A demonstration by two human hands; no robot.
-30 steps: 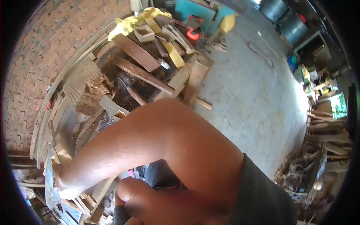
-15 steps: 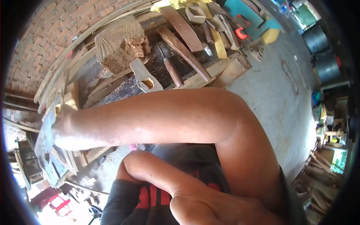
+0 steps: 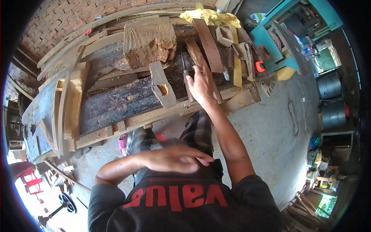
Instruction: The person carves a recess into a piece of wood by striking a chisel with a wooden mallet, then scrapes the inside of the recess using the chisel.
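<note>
My right hand (image 3: 201, 83) reaches over the workbench with its fingers stretched out and the thumb apart. It overlaps a long brown wooden bar (image 3: 195, 52) and lies right beside a wood-handled chisel (image 3: 184, 62). Part of the chisel's handle is hidden by the hand. In front of my shirt, my left hand (image 3: 172, 159) hovers with its fingers extended, slightly blurred, holding nothing. To the left of the chisel lies a grey wood offcut (image 3: 162, 83) with a hole in it. Beyond that sits a large rough-hewn wood block (image 3: 148, 42).
On the bench's right are a reddish-brown board (image 3: 208, 44), a small wooden box (image 3: 224, 36), a yellow strip (image 3: 237, 75) and a red-and-black tape measure (image 3: 261, 66). Wooden beams (image 3: 71, 100) stand at the left end. A teal metal frame (image 3: 270, 46) is at the right.
My right arm has swung from across the view on the left to the bench tools. My left hand has risen in front of my shirt. The view now takes in more of the bench.
</note>
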